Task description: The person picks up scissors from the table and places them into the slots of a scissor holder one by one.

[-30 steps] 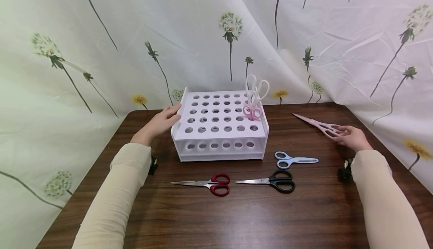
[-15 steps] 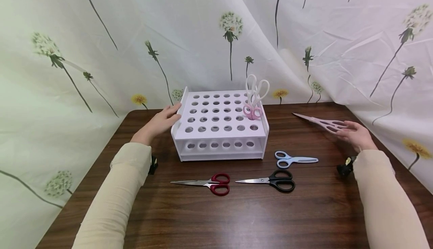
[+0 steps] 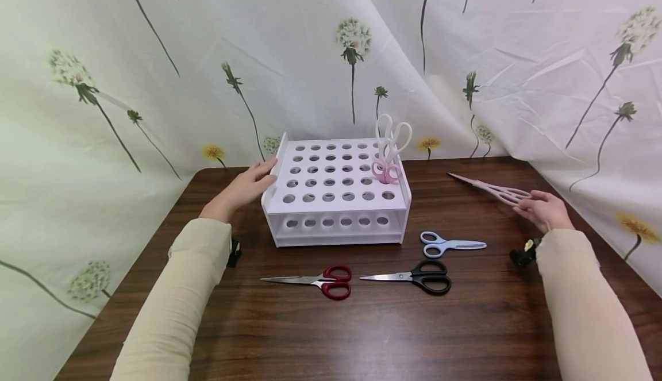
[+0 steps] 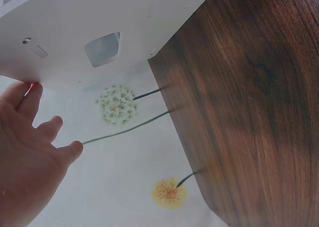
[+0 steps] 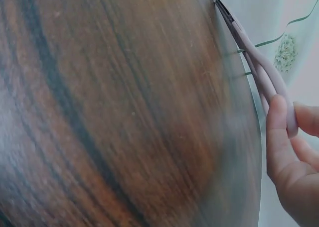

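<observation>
My right hand (image 3: 546, 211) pinches the handle end of a pale pink pair of scissors (image 3: 499, 190) at the right of the table. In the right wrist view the thumb and fingers grip the handle loops, and the scissors (image 5: 264, 70) point away with blades together. My left hand (image 3: 243, 190) touches the left side panel of a white rack (image 3: 331, 211) with rows of round holes. The left wrist view shows its fingertips against the panel, fingers fairly straight. White-handled scissors (image 3: 394, 139) and pink-handled scissors (image 3: 385, 172) stand handles up in the rack's right column.
Light blue scissors (image 3: 449, 245), black-handled scissors (image 3: 414, 276) and red-handled scissors (image 3: 320, 281) lie on the dark wooden table (image 3: 331, 341) in front of the rack. A white curtain (image 3: 305, 53) printed with dandelions hangs behind and at both sides.
My right hand has turned the pale pink scissors up onto their edge at the handle end, shifting slightly right. The left hand and the rack stay where they were.
</observation>
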`<action>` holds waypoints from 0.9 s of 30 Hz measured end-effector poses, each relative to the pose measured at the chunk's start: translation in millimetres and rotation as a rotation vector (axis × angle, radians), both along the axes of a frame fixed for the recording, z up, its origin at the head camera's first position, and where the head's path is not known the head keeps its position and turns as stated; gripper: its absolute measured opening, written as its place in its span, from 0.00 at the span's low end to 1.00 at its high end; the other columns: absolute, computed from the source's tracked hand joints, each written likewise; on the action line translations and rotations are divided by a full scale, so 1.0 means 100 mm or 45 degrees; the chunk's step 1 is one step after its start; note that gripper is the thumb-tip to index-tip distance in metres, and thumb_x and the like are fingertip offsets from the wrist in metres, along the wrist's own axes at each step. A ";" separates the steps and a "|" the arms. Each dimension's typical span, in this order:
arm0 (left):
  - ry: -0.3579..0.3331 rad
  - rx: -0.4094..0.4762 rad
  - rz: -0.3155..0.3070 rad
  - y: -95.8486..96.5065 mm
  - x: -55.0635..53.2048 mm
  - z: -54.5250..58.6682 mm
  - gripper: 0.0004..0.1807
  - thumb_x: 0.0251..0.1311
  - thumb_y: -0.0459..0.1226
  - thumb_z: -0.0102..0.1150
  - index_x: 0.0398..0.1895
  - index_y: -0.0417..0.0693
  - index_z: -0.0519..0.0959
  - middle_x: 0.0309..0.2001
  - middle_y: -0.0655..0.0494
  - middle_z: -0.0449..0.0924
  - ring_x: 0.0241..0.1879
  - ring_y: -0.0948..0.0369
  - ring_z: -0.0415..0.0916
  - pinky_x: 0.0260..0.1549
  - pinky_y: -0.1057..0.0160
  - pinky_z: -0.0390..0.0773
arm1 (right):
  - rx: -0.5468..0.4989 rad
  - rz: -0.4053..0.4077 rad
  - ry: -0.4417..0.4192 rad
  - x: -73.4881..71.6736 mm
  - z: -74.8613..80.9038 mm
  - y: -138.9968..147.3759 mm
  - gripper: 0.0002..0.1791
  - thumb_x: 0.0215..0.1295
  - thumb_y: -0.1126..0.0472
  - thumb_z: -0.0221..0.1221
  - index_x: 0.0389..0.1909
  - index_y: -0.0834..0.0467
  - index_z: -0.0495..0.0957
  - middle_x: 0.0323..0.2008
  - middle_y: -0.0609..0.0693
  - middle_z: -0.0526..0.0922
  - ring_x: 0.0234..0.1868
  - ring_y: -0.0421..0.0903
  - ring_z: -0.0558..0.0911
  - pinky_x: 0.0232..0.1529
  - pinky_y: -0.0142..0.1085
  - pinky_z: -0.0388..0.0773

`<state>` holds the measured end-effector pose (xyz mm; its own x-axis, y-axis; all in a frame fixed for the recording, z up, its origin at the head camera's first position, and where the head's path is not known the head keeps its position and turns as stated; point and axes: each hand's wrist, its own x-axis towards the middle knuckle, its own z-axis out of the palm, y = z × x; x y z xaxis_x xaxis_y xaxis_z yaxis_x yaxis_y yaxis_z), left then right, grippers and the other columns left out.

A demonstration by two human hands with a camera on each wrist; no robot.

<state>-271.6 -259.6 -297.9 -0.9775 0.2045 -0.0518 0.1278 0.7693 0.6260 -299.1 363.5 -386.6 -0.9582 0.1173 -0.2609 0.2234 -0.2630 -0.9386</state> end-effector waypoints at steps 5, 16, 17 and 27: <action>-0.007 -0.004 0.002 0.00 0.00 0.00 0.33 0.68 0.53 0.38 0.73 0.60 0.44 0.72 0.44 0.30 0.69 0.46 0.30 0.60 0.39 0.41 | -0.013 0.033 -0.107 -0.05 -0.05 0.08 0.46 0.57 0.78 0.55 0.72 0.59 0.41 0.49 0.63 0.62 0.27 0.42 0.82 0.42 0.32 0.76; -0.020 0.003 0.012 0.00 0.01 0.00 0.34 0.68 0.53 0.38 0.73 0.60 0.44 0.71 0.43 0.30 0.69 0.44 0.30 0.59 0.38 0.42 | -0.296 -0.036 -0.256 0.02 0.12 -0.03 0.48 0.59 0.81 0.47 0.73 0.49 0.35 0.57 0.55 0.55 0.26 0.44 0.81 0.44 0.34 0.75; -0.019 0.006 0.011 0.00 0.01 0.01 0.34 0.68 0.53 0.38 0.73 0.60 0.44 0.71 0.43 0.30 0.69 0.44 0.30 0.59 0.38 0.42 | -0.351 -0.062 -0.245 0.02 0.12 -0.04 0.47 0.58 0.82 0.46 0.72 0.46 0.41 0.57 0.53 0.55 0.27 0.45 0.81 0.44 0.35 0.75; -0.015 0.008 0.008 0.01 0.02 0.01 0.33 0.68 0.52 0.38 0.73 0.60 0.44 0.71 0.42 0.30 0.68 0.44 0.30 0.59 0.38 0.42 | -0.681 -0.140 -0.072 0.06 0.12 -0.07 0.25 0.62 0.83 0.38 0.52 0.54 0.58 0.24 0.58 0.79 0.29 0.52 0.83 0.40 0.44 0.77</action>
